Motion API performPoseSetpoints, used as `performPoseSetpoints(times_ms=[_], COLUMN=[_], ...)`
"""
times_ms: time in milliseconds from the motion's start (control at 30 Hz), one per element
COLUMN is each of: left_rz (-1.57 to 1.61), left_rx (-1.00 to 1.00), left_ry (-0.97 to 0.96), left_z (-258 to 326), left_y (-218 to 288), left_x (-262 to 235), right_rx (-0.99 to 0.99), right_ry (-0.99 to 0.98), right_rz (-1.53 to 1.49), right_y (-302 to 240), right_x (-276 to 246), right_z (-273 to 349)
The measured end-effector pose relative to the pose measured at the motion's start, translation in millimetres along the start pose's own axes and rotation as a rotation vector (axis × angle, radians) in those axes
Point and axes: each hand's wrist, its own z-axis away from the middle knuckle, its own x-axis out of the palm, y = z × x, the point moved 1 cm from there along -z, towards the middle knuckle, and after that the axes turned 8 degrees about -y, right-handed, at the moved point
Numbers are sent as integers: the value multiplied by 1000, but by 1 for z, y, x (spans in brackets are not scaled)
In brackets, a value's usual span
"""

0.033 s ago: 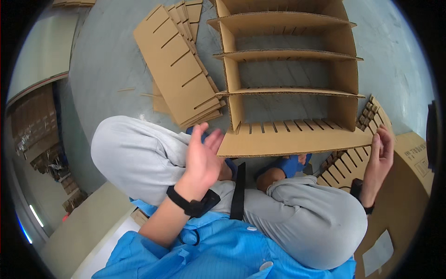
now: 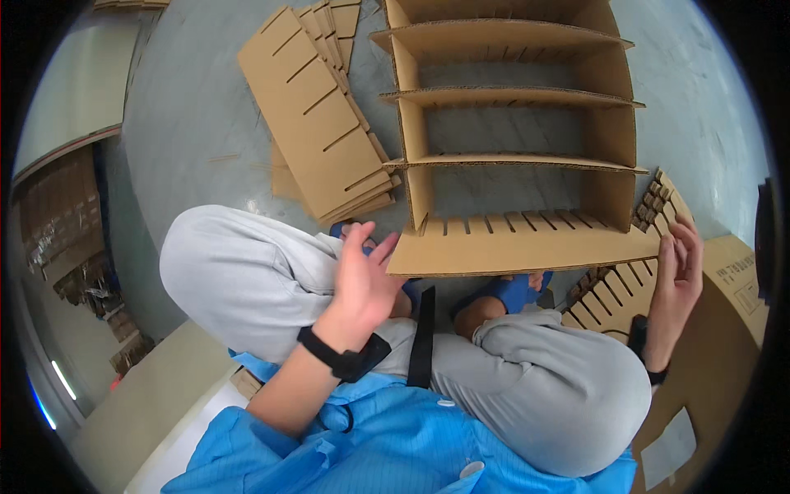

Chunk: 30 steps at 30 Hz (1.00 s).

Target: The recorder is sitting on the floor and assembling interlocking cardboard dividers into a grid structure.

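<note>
In front of me stands a cardboard divider grid made of interlocked slotted panels. Its nearest cross panel leans toward me, with a row of slots along its far edge. Beside the left end of that panel is my left hand, its fingers spread and the fingertips close to the cardboard corner. My right hand rests against the panel's right end, fingers extended and slightly bent. Neither hand is wrapped round the cardboard. Part of the right hand's contact with the end is hidden.
Left of the grid lies a stack of slotted cardboard panels on the grey floor. More slotted strips lie at the right, next to a large cardboard box. My bent knees and blue slippers are below the grid.
My right hand has shifted very slightly outward at the panel's end. The divider grid and my left hand have moved barely at all.
</note>
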Motion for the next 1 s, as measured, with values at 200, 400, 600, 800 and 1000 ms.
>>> performPoseSetpoints(times_ms=[200,400,600,800,1000], left_rz=[150,248,240,308,390], left_rx=[-54,-74,-119,-138,-56], left_ry=[-75,15,-91,-46,-72], left_z=[-35,-54,-66,-73,-96], left_y=[-27,-37,-31,-26,-29], left_x=[-14,-2,-2,8,7], right_rx=[-564,-675,-765,-814,-828], right_ry=[-920,-1200,-1151,-1127,-970], right_rz=[282,489,767,828,818], right_y=[-104,-99,-102,-106,-108], right_x=[62,102,116,115,115], right_z=[-17,-12,-6,-8,-9])
